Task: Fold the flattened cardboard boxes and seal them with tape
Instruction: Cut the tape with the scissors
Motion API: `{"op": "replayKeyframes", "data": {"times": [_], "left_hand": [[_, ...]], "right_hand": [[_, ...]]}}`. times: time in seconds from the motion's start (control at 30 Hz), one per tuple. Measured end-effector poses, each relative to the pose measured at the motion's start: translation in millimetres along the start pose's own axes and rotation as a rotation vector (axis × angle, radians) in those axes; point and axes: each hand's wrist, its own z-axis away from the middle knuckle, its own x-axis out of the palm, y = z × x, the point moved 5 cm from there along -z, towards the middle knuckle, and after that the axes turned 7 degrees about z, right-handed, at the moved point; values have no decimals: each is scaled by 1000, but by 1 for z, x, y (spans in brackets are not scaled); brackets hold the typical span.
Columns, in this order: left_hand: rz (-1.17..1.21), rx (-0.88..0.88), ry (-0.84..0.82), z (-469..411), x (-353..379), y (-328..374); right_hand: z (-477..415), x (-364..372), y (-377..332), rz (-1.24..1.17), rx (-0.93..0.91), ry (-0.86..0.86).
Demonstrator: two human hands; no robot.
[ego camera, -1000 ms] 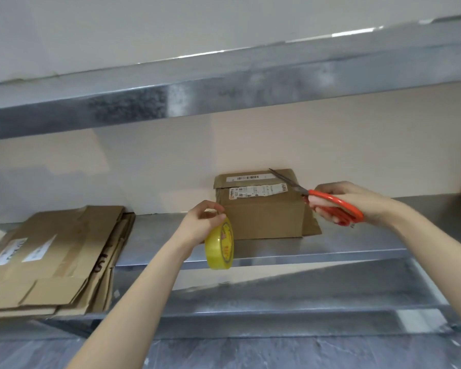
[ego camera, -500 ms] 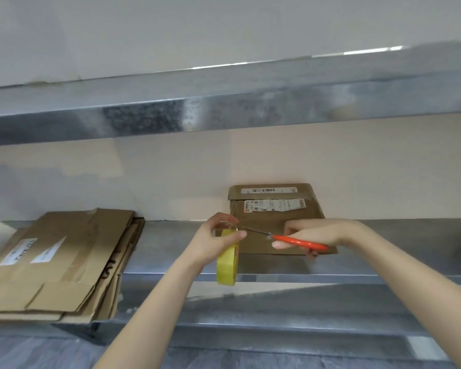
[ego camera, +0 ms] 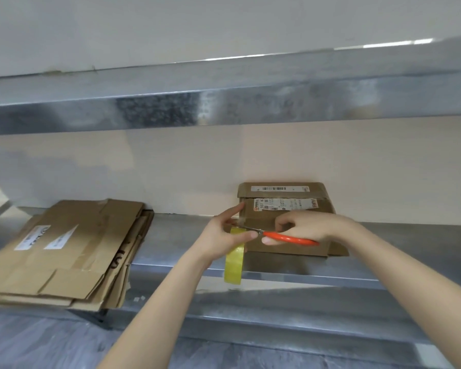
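Forearms rise from the bottom edge over grey floor (ego camera: 37,342), both angling in to meet at the front of the metal shelf (ego camera: 171,235). The left hand (ego camera: 224,235) grips the top of the yellow tape roll (ego camera: 234,265), thumb and fingers curled round it and forefinger stretched up toward the box's left corner. The roll hangs on edge below the hand, dropping past the shelf's front lip. From the other side comes the right hand (ego camera: 304,227), knuckles up, fingers curled through the orange handles of the scissors (ego camera: 290,238). The blades point left, tips right at the left thumb, just above the roll. Whether the blades are parted is too small to tell.

Right behind both hands sits the folded cardboard box (ego camera: 285,211), back against the pale wall (ego camera: 171,169), white printed labels (ego camera: 280,188) across its top. Well off to the left on the same shelf lies the stack of flattened boxes (ego camera: 64,249), its near edge overhanging the front. Above it all runs the upper shelf (ego camera: 224,107).
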Motion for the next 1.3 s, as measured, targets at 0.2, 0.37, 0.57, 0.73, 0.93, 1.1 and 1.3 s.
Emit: {"op": "replayKeyframes", "data": {"times": [0.2,0.37,0.57,0.73,0.93,1.1,1.3], "left_hand": [[-7,-17,-16,-3,-5,-5],[-8,-19,-36,-4,-7,-6],[-14,-5,-89,-3,-5,-10],[-12,-28,-26,2,-12,-27],[-69,-66,-43,11,-21,-32],[-107,-60,-41,14,-30,-39],[-106,-31,-1,25,-43,-46]], "right_hand": [[-6,-4,-3,-22,-10,30],[-7,-7,-2,-33,-33,49],[-4,-9,-5,-54,-76,116],[0,-14,-1,-43,-44,155],[-3,-7,2,-56,-24,138],[-7,4,2,-106,-35,179],[-15,33,0,-146,-5,127]]}}
